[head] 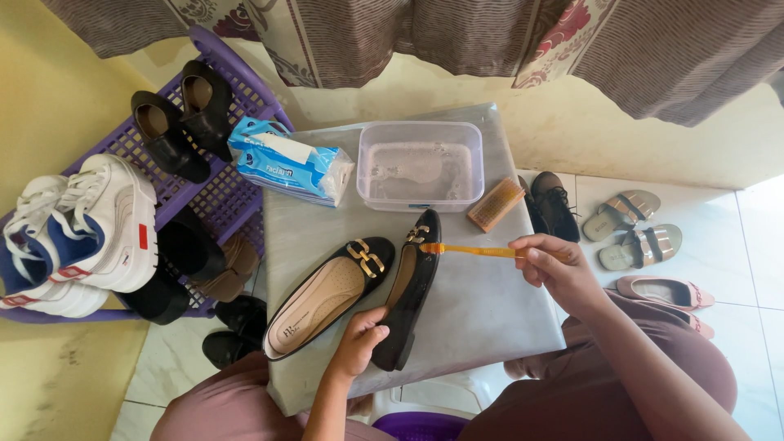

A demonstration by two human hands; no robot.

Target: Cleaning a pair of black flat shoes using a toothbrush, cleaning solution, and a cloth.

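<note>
I see my left grip (359, 341) clamped on the tilted black suede flat shoe (411, 286) — my right grip (551, 263) clamped on the orange plastic toothbrush (465, 250), bristles touching the shoe's gold buckle (417, 234).

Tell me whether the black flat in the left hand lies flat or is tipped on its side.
Tipped on its side: the black flat shows its insole sideways, steadied at the heel by the left hand. Its mate lies sole down, opening upward.

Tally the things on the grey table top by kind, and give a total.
Black flat shoes with gold buckles: 2, one lying flat, one tipped on its side under the left hand
Orange toothbrush, in the right hand: 1
Clear plastic tub of water: 1
Wooden scrub brush: 1
Blue tissue pack: 1
Total: 6
</note>
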